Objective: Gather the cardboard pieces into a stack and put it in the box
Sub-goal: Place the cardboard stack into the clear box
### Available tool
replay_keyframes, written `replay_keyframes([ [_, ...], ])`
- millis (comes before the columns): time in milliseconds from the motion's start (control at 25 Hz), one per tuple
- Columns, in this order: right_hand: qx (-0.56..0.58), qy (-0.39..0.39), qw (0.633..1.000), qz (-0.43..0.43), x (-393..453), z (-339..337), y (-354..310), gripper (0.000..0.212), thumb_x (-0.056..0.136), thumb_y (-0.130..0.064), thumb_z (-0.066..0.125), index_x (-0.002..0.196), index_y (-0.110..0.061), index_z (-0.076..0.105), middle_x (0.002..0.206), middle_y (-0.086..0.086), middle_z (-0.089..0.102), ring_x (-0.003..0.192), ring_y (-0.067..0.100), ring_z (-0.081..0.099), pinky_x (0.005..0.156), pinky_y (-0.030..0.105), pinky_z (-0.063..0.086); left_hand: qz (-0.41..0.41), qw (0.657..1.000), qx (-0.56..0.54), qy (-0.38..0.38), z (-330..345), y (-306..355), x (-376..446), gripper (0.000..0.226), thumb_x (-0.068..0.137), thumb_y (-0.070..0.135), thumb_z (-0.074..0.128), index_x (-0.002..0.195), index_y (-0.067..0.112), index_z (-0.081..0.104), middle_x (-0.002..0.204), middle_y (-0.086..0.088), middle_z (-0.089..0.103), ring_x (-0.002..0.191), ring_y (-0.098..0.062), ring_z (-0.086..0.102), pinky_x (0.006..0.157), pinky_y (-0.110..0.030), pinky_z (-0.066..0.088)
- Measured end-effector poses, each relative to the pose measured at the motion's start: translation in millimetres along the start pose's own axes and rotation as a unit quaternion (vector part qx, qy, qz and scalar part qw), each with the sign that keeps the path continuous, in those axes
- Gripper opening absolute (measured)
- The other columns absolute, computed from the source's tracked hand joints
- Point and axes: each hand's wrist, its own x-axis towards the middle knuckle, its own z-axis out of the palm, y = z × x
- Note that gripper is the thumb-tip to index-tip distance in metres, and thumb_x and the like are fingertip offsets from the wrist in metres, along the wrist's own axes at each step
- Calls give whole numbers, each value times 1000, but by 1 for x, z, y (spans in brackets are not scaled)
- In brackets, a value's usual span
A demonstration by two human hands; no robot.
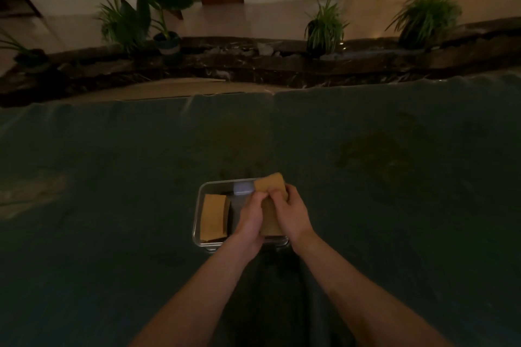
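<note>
A clear rectangular box [197,211] sits on the dark cloth near me, in the middle of the view. A stack of tan cardboard pieces [214,217] lies in its left half. Over the box's right half I hold a second cardboard stack [270,184] with both hands. My left hand [249,222] grips its left side and my right hand [291,213] grips its right side, fingers curled over the top. The stack's far end sticks out past the box's back rim. Whether its underside touches the box is hidden by my hands.
Dark green cloth [112,177] covers the table all around the box. A flat cardboard sheet [169,90] lies at the table's far edge. Beyond it runs a dark stone ledge with potted plants [324,28].
</note>
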Motion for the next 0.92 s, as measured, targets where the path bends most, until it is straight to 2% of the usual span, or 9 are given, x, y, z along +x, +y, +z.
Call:
replay_keyframes([
  [80,-28,14,999,-3,15,3,-6,45,92,-50,50,129,-25,47,115,3,60,100,21,60,89,46,53,-6,999,41,-19,-8,11,13,36,90,43,61,123,33,52,121,-9,57,108,-29,56,82,-46,51],
  [200,-41,28,999,-7,33,8,-8,42,93,-45,50,128,-22,48,117,5,57,102,22,59,95,50,50,12,992,123,-32,-19,24,36,44,89,43,62,129,29,54,123,-7,61,109,-25,59,81,-39,51],
  [320,-57,37,998,10,52,13,-5,46,95,-46,47,133,-19,45,126,6,46,105,21,54,98,49,47,20,988,149,-42,-22,30,60,45,83,43,67,125,32,55,121,-3,62,109,-22,59,83,-38,51],
  [440,-72,15,997,33,69,13,3,49,96,-48,44,135,-18,46,127,8,49,107,23,55,98,48,46,18,988,152,-27,-22,25,79,40,83,42,68,121,33,58,114,1,63,103,-18,59,75,-33,49],
  [560,-166,24,986,21,82,4,18,42,97,-50,39,125,-24,58,120,9,60,102,22,59,86,38,48,-16,991,132,-7,-29,13,96,34,85,36,68,118,30,58,113,0,63,104,-20,59,77,-36,49],
  [680,-191,141,971,18,95,-16,32,33,95,-41,49,116,-23,65,118,7,64,99,23,61,81,33,46,-50,990,127,16,-39,4,111,33,86,34,67,117,33,55,118,0,59,108,-24,55,95,-47,46],
  [760,-170,110,976,77,101,-27,42,34,93,-34,58,124,-21,61,118,5,64,103,24,63,90,39,52,-78,984,156,25,-43,-1,117,40,86,34,69,122,34,52,113,3,56,103,-23,53,99,-49,44],
  [800,-135,75,982,112,103,-29,47,32,92,-30,61,122,-19,61,113,4,66,98,23,65,88,42,55,-90,981,168,29,-44,-4,119,41,86,33,69,122,34,50,111,4,55,101,-22,53,100,-50,44],
  [920,-41,36,986,160,103,-32,53,14,94,-18,62,107,-15,66,99,8,69,80,19,66,70,39,62,-105,978,177,42,-42,-16,129,50,84,29,72,126,33,46,119,-2,56,110,-27,54,102,-52,44],
])
